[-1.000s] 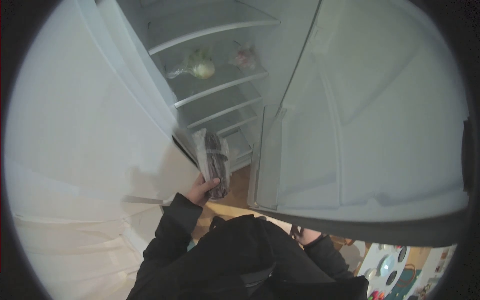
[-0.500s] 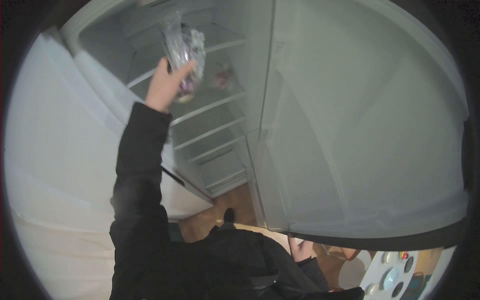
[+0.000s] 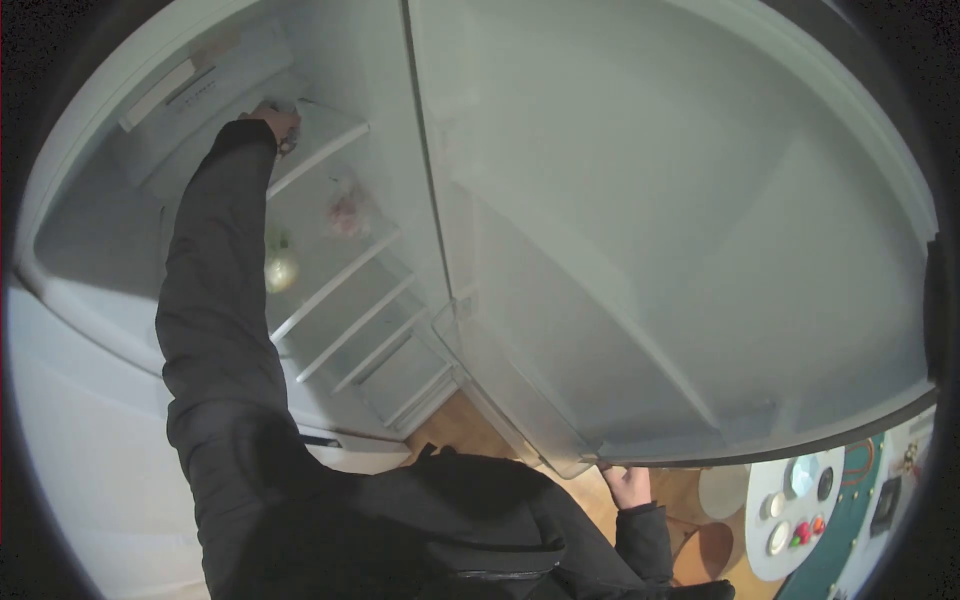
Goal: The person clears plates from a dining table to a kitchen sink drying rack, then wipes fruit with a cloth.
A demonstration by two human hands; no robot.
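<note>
My left hand [image 3: 278,118] reaches deep into the open refrigerator, at the upper shelf [image 3: 320,158]. Its fingers are closed around a clear plastic bag [image 3: 289,145], of which only a small shiny part shows; the sleeve and hand hide the rest. On the shelf below lie a pale, rounded vegetable with a green top [image 3: 282,270] and a blurred reddish item in clear wrap [image 3: 346,212]. Low on the right, my right hand [image 3: 630,487] grips the bottom edge of the refrigerator door [image 3: 640,250], its fingertips partly hidden behind it.
The wide-open door fills the right side. Several lower shelves [image 3: 350,360] run down the refrigerator. Behind the door, a white round table [image 3: 790,545] carries dishes and small red items, with a round brown seat [image 3: 705,553] beside it on the wooden floor.
My left hand has carried the plastic bag further into the refrigerator, onto the upper shelf area. The view has swung left, and the pale vegetable now shows. My right hand stays at the door.
</note>
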